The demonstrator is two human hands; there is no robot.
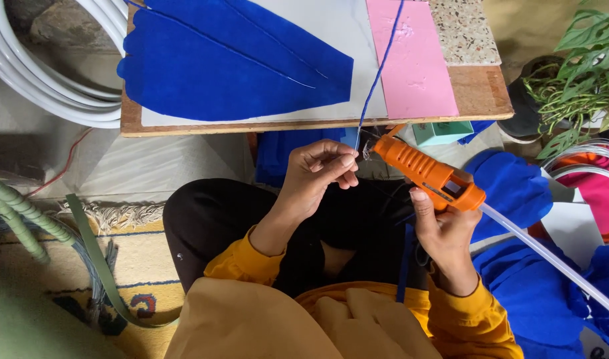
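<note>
Head view looks down on a seated person in yellow sleeves and dark trousers. The left hand [321, 169] pinches the lower end of a thin blue wrapped wire [377, 73] between thumb and fingertips, closed on it just below the edge of the wooden board [477, 93]. From that pinch the wire's long axis runs up and slightly right, across the board, over the pink rectangular sheet [417, 66] and out of view at the top. The right hand [444, 233] is wrapped around the handle of an orange hot-glue gun [427, 173] with a clear glue stick [550, 256] trailing from its back toward the lower right. The gun's nozzle points up-left and sits just beside the pinched wire end, nearly touching the left fingertips. Large blue felt leaf shapes [231, 60] lie on a grey sheet to the wire's left.
</note>
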